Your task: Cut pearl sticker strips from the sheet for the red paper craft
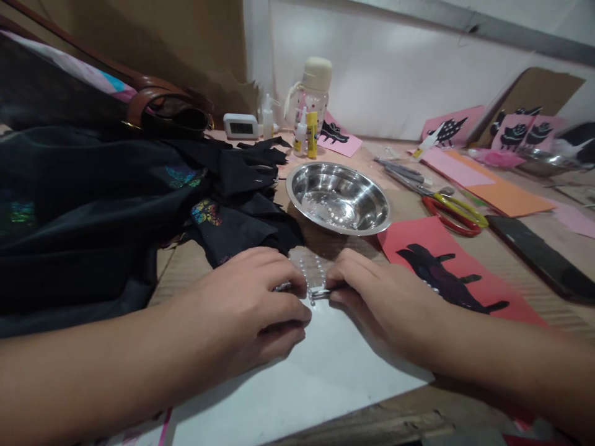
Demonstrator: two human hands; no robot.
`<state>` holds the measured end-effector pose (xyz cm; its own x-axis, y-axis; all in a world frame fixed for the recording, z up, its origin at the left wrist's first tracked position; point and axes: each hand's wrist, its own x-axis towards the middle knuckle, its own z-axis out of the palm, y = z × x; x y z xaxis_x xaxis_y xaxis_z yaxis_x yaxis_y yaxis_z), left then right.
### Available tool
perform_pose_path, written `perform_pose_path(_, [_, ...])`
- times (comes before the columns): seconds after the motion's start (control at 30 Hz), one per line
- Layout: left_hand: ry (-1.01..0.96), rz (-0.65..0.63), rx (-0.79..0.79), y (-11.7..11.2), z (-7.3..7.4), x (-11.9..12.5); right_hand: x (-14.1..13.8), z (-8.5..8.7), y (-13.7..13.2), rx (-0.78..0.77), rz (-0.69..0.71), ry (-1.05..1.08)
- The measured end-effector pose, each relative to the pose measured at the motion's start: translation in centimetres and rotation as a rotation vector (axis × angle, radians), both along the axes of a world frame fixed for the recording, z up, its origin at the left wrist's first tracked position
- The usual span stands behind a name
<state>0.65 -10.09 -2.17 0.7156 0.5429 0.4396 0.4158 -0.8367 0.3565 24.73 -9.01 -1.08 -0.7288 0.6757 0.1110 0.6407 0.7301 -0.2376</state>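
Observation:
My left hand (264, 297) is curled over a white sheet (297, 396), its fingers bent around a clear strip of small pearly beads (320, 267). Facing it, my right hand (381, 297) pinches a small silver metal tool (321, 294), mostly hidden by the fingers; its tip lies by the beads, between both hands. Just beyond stands a steel bowl (341, 223) with several small, pale beads at its bottom. A red card (493, 282) bearing a black animal cut-out (446, 279) lies partly behind my right hand.
Black cloth (116, 204) is heaped at left. Behind the bowl stand a glue stick (312, 135), small bottles (268, 121) and a water bottle (317, 77). Scissors (449, 214), a phone (539, 251) and orange paper (511, 192) lie at right.

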Motion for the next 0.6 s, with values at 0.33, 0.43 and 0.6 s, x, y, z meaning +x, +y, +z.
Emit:
perform_pose_path(0.33, [0.000, 0.002, -0.007, -0.11, -0.08, 0.08, 0.04, 1.05, -0.13, -0.097, 0.029, 0.049])
perform_pose_path(0.43, [0.013, 0.006, -0.010, -0.10, 0.05, 0.04, 0.16, 0.93, 0.13, -0.117, 0.011, 0.084])
perform_pose_path(0.6, [0.019, 0.004, -0.002, -0.10, 0.20, 0.03, 0.36, 0.85, 0.51, -0.062, 0.060, 0.070])
